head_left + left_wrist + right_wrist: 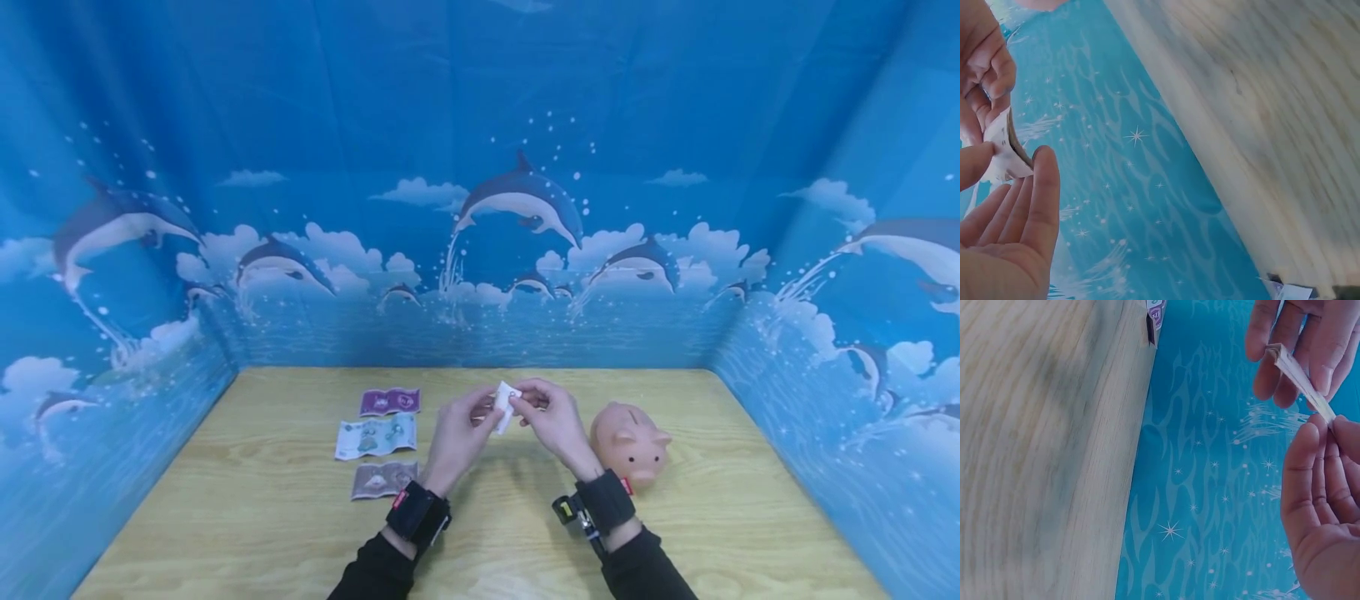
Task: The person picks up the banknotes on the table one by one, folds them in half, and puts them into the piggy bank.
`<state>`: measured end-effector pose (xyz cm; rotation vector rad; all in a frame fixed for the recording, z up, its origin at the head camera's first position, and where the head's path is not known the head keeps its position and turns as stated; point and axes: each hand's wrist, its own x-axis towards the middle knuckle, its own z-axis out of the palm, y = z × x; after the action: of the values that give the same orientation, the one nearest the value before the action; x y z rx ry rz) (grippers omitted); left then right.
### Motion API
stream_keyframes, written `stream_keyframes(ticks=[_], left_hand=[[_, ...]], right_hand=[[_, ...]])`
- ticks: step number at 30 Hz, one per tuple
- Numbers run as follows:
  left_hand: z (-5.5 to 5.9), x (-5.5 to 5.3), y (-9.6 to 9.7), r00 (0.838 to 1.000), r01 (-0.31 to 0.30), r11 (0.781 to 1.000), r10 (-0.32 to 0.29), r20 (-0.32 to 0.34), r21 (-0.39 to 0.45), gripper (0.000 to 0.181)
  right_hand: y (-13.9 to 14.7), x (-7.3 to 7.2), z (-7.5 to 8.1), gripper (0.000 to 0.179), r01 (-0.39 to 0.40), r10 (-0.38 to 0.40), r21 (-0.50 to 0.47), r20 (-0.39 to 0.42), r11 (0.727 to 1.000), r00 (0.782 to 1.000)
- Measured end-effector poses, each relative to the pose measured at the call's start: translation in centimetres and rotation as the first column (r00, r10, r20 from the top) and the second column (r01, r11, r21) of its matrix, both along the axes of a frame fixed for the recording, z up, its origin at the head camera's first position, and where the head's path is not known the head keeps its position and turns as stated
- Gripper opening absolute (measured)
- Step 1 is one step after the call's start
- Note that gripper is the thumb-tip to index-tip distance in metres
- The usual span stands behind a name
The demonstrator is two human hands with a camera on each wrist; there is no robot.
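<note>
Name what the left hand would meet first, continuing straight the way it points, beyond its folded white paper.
Most likely the right hand, also holding the folded white paper; depth is unclear.

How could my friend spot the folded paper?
Find the wooden table, with a pink piggy bank right, three unfolded notes left. Between them, the left hand and right hand pinch the folded paper. Unlike the notes, it's folded and held.

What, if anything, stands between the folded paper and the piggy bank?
In the head view, the right grip, pinching the folded paper, lies between it and the piggy bank; nothing visible covers the bank's slot.
</note>
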<state>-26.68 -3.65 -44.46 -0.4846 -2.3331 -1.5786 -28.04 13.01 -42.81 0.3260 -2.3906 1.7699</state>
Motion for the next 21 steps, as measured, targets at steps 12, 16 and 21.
stream_keyframes(ticks=[12,16,21], left_hand=[[0.02,0.25,0.12,0.997,-0.021,0.993,0.012,-0.074,-0.113,0.038],[-0.02,0.28,0.11,0.997,-0.014,0.991,0.004,-0.076,-0.132,0.036],[-0.09,0.22,0.14,0.996,-0.012,0.986,-0.004,-0.093,-0.165,0.030]], right_hand=[[0.19,0.10,0.19,0.020,-0.003,0.003,0.025,-0.009,1.000,1.000],[0.13,0.13,0.13,0.022,-0.006,0.006,0.002,-0.001,1.000,1.000],[-0.25,0.25,0.17,0.023,-0.011,0.011,-0.028,0.005,1.000,1.000]])
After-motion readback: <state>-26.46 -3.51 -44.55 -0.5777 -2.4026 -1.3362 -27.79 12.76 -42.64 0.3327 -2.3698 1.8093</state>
